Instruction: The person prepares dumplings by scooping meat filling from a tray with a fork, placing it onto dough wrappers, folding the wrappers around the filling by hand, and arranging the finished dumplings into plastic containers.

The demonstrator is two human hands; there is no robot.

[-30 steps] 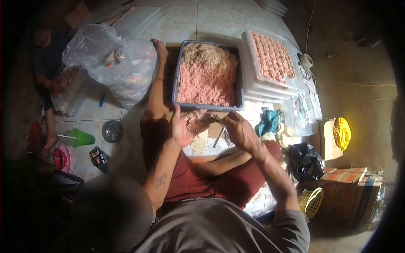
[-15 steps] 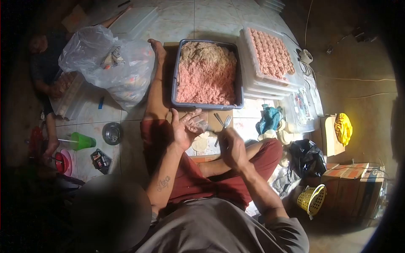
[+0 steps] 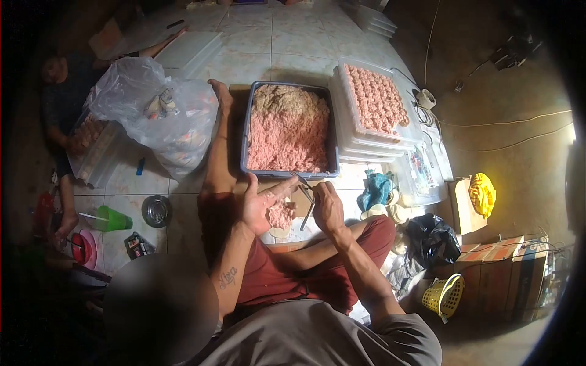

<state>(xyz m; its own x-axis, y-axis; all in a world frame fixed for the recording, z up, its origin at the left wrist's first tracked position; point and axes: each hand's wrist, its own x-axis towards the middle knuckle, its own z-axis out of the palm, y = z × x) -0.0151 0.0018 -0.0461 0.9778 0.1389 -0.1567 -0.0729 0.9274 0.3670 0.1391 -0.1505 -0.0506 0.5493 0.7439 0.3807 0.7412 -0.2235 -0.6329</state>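
My left hand is open, thumb up and fingers stretched to the right. Pink minced meat shows against the lower edge of its fingers; whether it rests on the hand or just beyond it, I cannot tell. Below the meat lies a pale round wrapper. My right hand is closed around a fork, whose end reaches my left fingertips. A thin metal strip shows under that hand. Past both hands stands a grey-blue tub heaped with pink and brownish mince.
Stacked clear trays hold rows of meat portions at right. A teal cloth and more wrappers lie nearby. At left are a plastic bag, a metal bowl, a green cup and another person.
The view has shifted, with the tub now lower. My right hand has turned the fork toward my left fingertips. The pink meat by my left hand shows more plainly.
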